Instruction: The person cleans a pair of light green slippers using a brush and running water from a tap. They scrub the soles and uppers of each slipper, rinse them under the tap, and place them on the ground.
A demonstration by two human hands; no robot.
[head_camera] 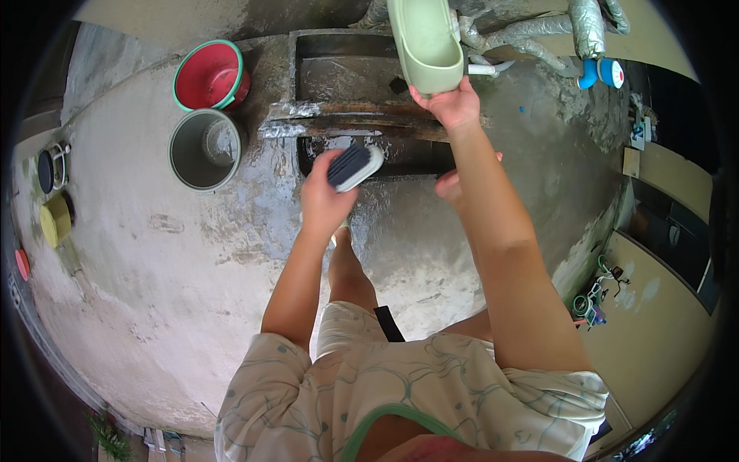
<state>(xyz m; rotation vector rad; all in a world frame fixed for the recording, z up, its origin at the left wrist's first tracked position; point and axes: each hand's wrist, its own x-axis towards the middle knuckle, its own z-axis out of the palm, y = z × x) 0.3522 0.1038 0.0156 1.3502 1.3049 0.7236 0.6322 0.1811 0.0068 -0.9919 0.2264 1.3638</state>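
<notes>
My left hand [328, 202] grips a scrub brush [372, 163] with a white body and dark bristles, held over the near edge of a concrete trough [338, 78]. The bristles face up and to the left. Further out, my right hand [456, 107] holds a pale green slip-on shoe [414, 43] by its near end, above the right part of the trough. The shoe's far end runs out of the picture. It is apart from the brush. Wooden planks [381, 110] lie across the trough, with silvery wrapping at their left end.
A red bucket [208, 75] with a green rim and a grey bucket [202, 153] stand left of the trough. Foil-wrapped pipes [531, 29] and a blue pipe fitting [600, 74] run behind, at the right. A small bicycle [594, 294] stands by the right wall. The concrete floor [271, 202] looks wet.
</notes>
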